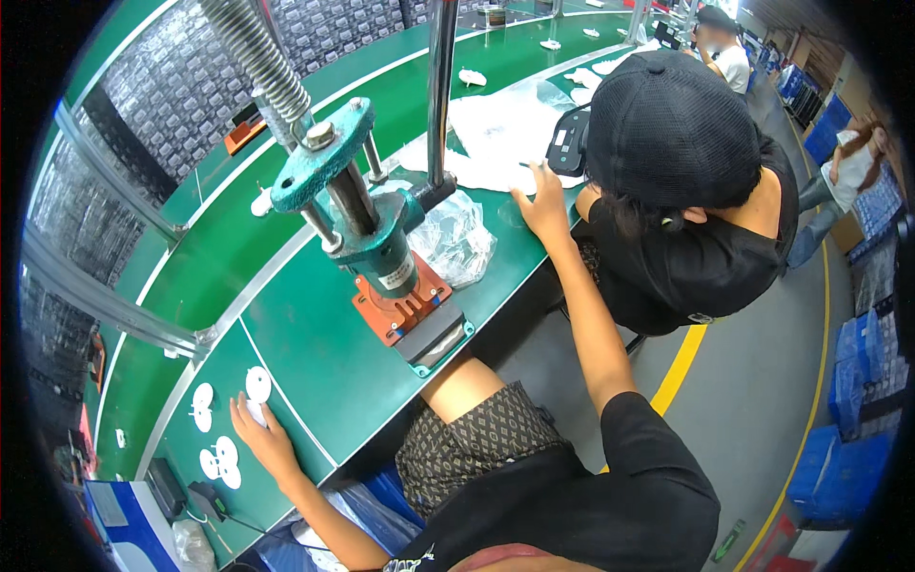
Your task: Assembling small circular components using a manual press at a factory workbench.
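My left hand (264, 440) lies on the green table (315, 353) at the lower left, fingers apart, with its fingertips on a small white piece (254, 411). Around it lie several round white discs (258, 383), some in pairs (219, 458). My right hand (543, 206) reaches far across the table's front edge. Its fingers are spread flat beside a crumpled clear plastic bag (459, 238) and below a heap of white plastic sheets (500, 138). Neither hand grips anything.
A hand press (376, 234) with an orange base (405, 307), a teal arm and a big spring (257, 57) stands between my hands. A co-worker in a black cap (667, 124) sits close on the right. Blue crates (858, 381) line the grey floor past a yellow line (679, 370).
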Motion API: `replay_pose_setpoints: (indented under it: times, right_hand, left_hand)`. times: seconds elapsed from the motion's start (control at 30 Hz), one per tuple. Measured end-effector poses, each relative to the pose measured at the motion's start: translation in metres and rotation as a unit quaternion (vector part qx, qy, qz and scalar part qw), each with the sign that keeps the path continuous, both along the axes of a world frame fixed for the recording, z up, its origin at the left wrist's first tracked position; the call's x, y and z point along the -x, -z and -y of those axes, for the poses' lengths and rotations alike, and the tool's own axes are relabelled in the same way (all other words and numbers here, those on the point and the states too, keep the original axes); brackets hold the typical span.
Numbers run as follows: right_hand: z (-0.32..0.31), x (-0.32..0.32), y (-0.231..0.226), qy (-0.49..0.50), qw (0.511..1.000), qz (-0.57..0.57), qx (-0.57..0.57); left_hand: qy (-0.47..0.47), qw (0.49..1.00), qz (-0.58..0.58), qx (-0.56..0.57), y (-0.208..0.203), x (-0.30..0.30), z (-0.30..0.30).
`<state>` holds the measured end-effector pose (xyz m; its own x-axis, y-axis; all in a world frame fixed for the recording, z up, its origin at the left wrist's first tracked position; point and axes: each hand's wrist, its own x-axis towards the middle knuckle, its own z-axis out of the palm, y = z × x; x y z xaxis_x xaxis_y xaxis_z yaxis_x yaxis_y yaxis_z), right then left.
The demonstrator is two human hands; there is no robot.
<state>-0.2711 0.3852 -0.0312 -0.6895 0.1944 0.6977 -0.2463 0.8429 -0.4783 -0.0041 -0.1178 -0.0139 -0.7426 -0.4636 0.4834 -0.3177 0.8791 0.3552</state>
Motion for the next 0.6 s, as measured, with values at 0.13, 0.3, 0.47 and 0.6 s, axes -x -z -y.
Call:
replay_pose_setpoints:
  times: [0.13,0.3,0.47,0.6]
  right_hand:
    - [0.056,-0.093,-0.030,-0.041,0.981,-0.077,0.173]
    - [0.122,-0.184,-0.010,-0.276,0.948,-0.112,0.112]
    - [0.129,-0.187,-0.002,-0.246,0.952,-0.048,0.174]
    - [0.154,-0.205,-0.016,-0.369,0.914,-0.101,0.137]
  left_hand:
    - [0.005,0.995,-0.083,-0.047,-0.011,-0.007,-0.009]
    - [0.106,0.989,-0.102,-0.021,-0.018,-0.008,-0.061]
    - [0.232,0.968,0.054,-0.078,-0.018,-0.008,-0.106]
    - [0.249,0.961,0.039,-0.111,-0.017,-0.013,-0.110]
